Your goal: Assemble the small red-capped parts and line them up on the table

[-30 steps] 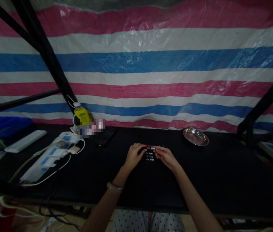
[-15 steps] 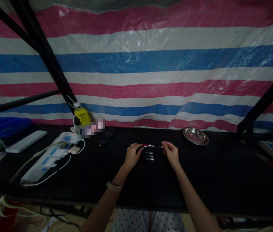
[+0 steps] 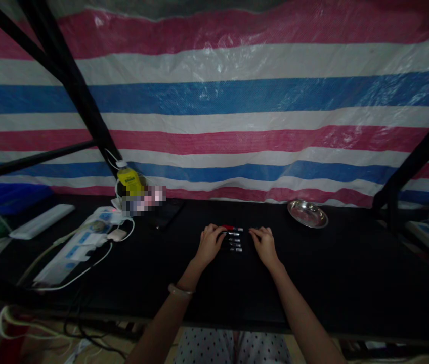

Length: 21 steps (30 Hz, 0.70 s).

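Several small dark pens with silver tips (image 3: 234, 241) lie in a row on the black table (image 3: 351, 273), the farthest one showing red. My left hand (image 3: 210, 242) rests at their left ends, fingers curled round the farthest pen. My right hand (image 3: 263, 243) lies knuckles-up just right of the row, fingers curled under; what they hold is hidden.
A steel dish (image 3: 307, 214) sits at the back right. At the back left are a yellow bottle (image 3: 128, 180), a dark phone (image 3: 167, 215), a white power strip with cables (image 3: 72, 248) and a white bar (image 3: 42, 221). Black frame poles (image 3: 81, 101) and a striped tarp (image 3: 237, 96) close off the back.
My right hand pulled away to the right with a small dark piece pinched, then came back down beside the pens. My left hand lowered its pen towards the row.
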Tool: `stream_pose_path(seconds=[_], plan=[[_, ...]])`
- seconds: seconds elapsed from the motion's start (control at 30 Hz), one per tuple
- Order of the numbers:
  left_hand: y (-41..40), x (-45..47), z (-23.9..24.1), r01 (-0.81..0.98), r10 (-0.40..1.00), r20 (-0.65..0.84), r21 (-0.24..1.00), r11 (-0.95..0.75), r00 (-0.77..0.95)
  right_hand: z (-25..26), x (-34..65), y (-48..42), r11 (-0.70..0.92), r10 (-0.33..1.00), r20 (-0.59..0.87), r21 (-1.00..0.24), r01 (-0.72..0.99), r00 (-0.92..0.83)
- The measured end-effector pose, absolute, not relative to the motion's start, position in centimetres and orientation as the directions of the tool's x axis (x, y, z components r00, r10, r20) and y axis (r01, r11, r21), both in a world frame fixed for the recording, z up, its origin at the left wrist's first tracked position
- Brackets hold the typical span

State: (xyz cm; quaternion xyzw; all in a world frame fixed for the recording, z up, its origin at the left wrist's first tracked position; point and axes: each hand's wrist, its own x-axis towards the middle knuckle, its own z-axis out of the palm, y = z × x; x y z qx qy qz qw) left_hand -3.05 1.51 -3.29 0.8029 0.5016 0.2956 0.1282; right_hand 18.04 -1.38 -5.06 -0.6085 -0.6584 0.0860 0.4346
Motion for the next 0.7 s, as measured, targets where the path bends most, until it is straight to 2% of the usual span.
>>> stream_pose_path(seconds=[0.7], plan=[[1.5,-2.9,-3.4,0.704,0.873,0.369,0.524,-0.479,0.319,-3.8,17.3,-2.5,0.043,0.883,0.434,-0.457,0.888,0.18]])
